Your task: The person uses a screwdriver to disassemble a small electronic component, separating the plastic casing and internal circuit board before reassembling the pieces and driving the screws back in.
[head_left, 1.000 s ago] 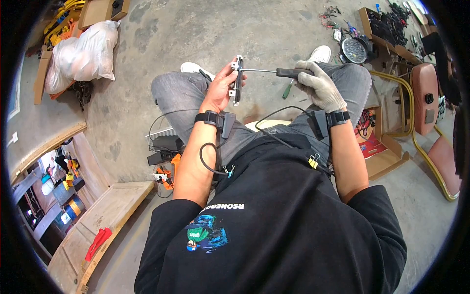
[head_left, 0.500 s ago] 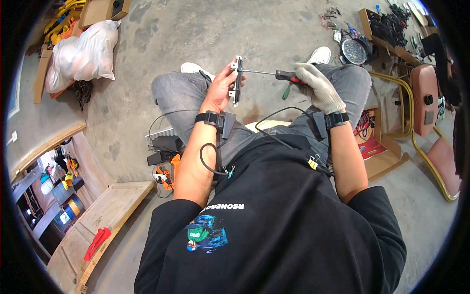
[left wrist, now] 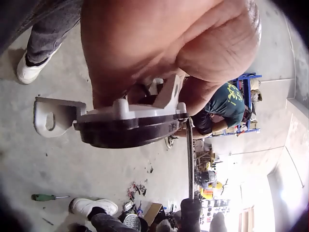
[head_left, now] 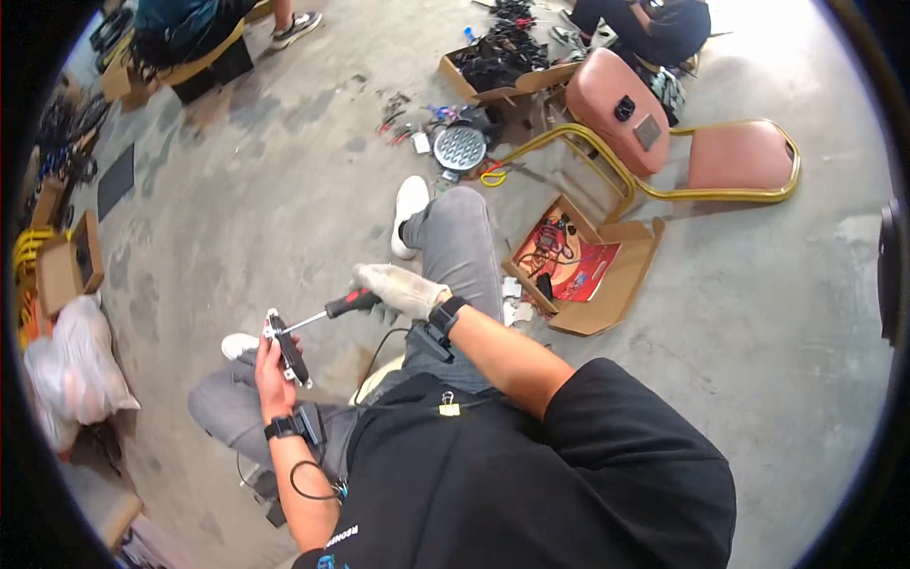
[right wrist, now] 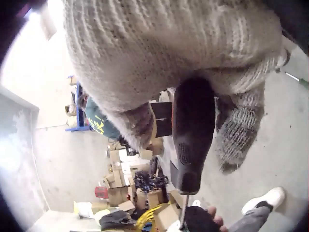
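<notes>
My bare left hand (head_left: 273,387) grips a long, narrow part (head_left: 290,353) with a black body, a white frame and bracket tabs with holes. The left wrist view shows this black-and-white part (left wrist: 130,131) close up, below the palm. In a knitted glove, my right hand (head_left: 403,288) holds a screwdriver (head_left: 352,302) by its black and red handle. Its metal shaft runs across to the upper end of the part, where the tip overlaps a corner. In the right wrist view the screwdriver handle (right wrist: 193,135) lies between gloved thumb and fingers.
A green-handled screwdriver (left wrist: 44,197) lies on the concrete floor. To the right are an open cardboard box (head_left: 592,313) with cables, a round lamp-like part (head_left: 460,148) and a tipped pink chair (head_left: 616,109). Other people sit farther off. A white bag (head_left: 85,360) stands left.
The head view has swung to the right, so hands and part now appear lower and farther left. My gloved fingers have shifted on the screwdriver handle, while the left hand keeps its hold.
</notes>
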